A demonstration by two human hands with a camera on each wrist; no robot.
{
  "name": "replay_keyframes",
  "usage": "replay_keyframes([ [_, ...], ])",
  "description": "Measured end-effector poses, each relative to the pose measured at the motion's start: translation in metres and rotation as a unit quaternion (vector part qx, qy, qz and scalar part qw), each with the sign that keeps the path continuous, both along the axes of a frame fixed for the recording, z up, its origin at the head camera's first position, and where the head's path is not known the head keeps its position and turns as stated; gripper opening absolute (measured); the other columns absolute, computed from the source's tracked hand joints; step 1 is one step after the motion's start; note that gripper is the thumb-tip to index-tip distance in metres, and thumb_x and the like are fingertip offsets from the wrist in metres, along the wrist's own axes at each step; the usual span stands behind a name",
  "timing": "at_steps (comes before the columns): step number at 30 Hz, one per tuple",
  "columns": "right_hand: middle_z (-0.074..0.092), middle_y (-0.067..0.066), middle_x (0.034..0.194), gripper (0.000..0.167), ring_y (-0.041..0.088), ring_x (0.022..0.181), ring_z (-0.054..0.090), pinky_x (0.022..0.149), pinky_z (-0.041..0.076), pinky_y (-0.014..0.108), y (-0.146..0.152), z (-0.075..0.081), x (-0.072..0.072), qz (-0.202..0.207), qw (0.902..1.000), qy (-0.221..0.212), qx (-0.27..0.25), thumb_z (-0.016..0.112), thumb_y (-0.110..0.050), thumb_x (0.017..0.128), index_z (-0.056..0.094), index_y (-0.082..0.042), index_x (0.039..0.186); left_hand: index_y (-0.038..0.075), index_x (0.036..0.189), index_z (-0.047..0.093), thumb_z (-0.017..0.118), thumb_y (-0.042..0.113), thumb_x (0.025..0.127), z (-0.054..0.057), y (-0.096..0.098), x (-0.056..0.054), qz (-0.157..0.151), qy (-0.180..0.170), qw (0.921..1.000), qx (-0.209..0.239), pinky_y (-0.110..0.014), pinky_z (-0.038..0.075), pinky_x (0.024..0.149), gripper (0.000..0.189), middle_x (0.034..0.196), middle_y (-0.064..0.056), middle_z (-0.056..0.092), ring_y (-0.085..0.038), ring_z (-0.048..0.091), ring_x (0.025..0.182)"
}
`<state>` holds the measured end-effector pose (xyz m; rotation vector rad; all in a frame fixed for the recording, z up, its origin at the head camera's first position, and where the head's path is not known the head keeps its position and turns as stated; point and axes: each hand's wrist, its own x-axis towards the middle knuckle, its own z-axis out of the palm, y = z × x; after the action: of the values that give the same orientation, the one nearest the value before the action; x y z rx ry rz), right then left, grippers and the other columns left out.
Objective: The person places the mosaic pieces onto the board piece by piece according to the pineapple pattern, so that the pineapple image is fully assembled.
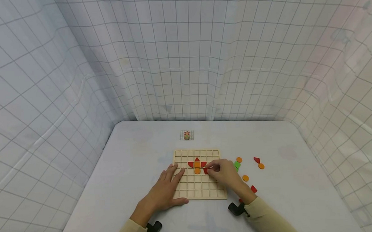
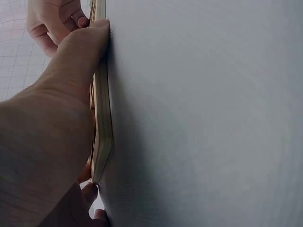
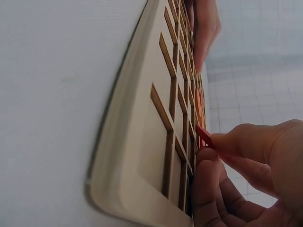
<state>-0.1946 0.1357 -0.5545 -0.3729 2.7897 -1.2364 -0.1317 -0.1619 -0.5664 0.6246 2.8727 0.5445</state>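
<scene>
A wooden grid board (image 1: 202, 195) lies on the white table. My left hand (image 1: 165, 189) rests at its left side with fingers spread, the thumb (image 2: 83, 52) against the near edge. Over the right half, my right hand (image 1: 226, 173) pinches a small red piece (image 3: 203, 136) between thumb and fingertips, tilted at the grid's surface. Just left of it, an orange disc (image 1: 197, 171) sits in a cell. Above the disc is an orange square (image 1: 197, 164), flanked by a red rounded piece (image 1: 191, 164) and another red piece (image 1: 203, 164), with a red triangle (image 1: 197, 159) on top.
A small printed pattern card (image 1: 187, 135) lies beyond the board. To the right are loose orange discs (image 1: 245, 178), green pieces (image 1: 237, 164) and red pieces (image 1: 257, 160), some partly behind my right arm. Grid-patterned curtains (image 1: 183, 60) enclose the table.
</scene>
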Motion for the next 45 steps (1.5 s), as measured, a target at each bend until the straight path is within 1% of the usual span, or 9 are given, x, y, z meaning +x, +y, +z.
replay_keyframes([
  [6,0.086,-0.003,0.091,0.006,0.006,0.081,0.073,0.074,0.061,0.027,-0.005,0.002,-0.001,-0.003,0.9999,0.005,0.015,0.087,-0.012,0.103,0.091,-0.015,0.107,0.016,0.184,0.036,0.089,0.073,0.094,0.0,0.0,0.0,0.001,0.0,1.0,-0.001,-0.069,0.032,0.143,0.119,0.194,-0.021,0.024,-0.046,0.022,0.182],
  [9,0.084,-0.004,0.088,0.005,0.006,0.079,0.07,0.072,0.059,0.026,-0.006,0.003,-0.001,-0.001,0.9998,-0.003,0.018,0.087,-0.012,0.103,0.091,-0.014,0.106,0.016,0.185,0.035,0.088,0.074,0.094,0.0,-0.001,0.0,0.001,-0.002,1.0,-0.002,-0.068,0.032,0.143,0.12,0.194,-0.021,0.024,-0.046,0.021,0.182],
  [14,0.08,-0.006,0.086,0.005,0.007,0.078,0.066,0.071,0.056,0.022,-0.006,0.004,-0.001,0.01,0.9998,-0.003,0.017,0.087,-0.011,0.101,0.091,-0.013,0.104,0.015,0.184,0.036,0.089,0.074,0.094,0.0,-0.001,0.0,-0.001,0.001,1.0,-0.002,-0.069,0.032,0.143,0.119,0.193,-0.022,0.025,-0.047,0.022,0.182],
  [19,0.077,-0.006,0.085,0.007,0.007,0.077,0.063,0.07,0.054,0.021,-0.004,0.003,-0.002,0.028,0.9994,0.007,0.017,0.085,-0.008,0.1,0.091,-0.012,0.102,0.015,0.184,0.037,0.09,0.072,0.094,0.001,0.0,-0.001,0.002,0.003,1.0,-0.002,-0.069,0.031,0.143,0.119,0.193,-0.022,0.026,-0.047,0.022,0.182],
  [23,0.077,-0.006,0.086,0.006,0.005,0.076,0.062,0.07,0.053,0.02,-0.004,0.001,-0.003,0.035,0.9989,0.017,0.025,0.086,-0.007,0.101,0.091,-0.01,0.103,0.015,0.184,0.037,0.09,0.072,0.094,0.0,0.0,-0.001,0.001,0.0,1.0,0.0,-0.069,0.031,0.143,0.119,0.193,-0.022,0.025,-0.047,0.022,0.182],
  [28,0.08,-0.005,0.088,0.006,0.004,0.076,0.062,0.071,0.053,0.02,-0.007,-0.001,-0.003,0.035,0.9985,0.029,0.03,0.088,-0.007,0.101,0.091,-0.012,0.1,0.015,0.184,0.036,0.089,0.074,0.094,-0.001,-0.001,-0.001,0.001,-0.003,1.0,0.0,-0.069,0.032,0.143,0.119,0.194,-0.022,0.024,-0.047,0.021,0.182],
  [33,0.083,-0.005,0.09,0.007,0.005,0.078,0.064,0.071,0.055,0.02,-0.011,-0.001,-0.003,0.035,0.9988,0.027,0.023,0.089,-0.009,0.102,0.091,-0.013,0.097,0.015,0.184,0.036,0.089,0.073,0.094,-0.002,-0.002,-0.001,0.001,0.0,1.0,-0.001,-0.069,0.031,0.143,0.119,0.193,-0.022,0.024,-0.047,0.021,0.182],
  [45,0.081,-0.005,0.088,0.005,0.007,0.077,0.064,0.069,0.055,0.02,-0.012,0.0,-0.003,0.026,0.9993,0.019,0.019,0.089,-0.011,0.103,0.09,-0.01,0.098,0.013,0.184,0.036,0.089,0.072,0.095,0.001,0.0,-0.001,-0.002,-0.004,1.0,0.0,-0.07,0.03,0.143,0.119,0.193,-0.023,0.024,-0.048,0.021,0.182],
])
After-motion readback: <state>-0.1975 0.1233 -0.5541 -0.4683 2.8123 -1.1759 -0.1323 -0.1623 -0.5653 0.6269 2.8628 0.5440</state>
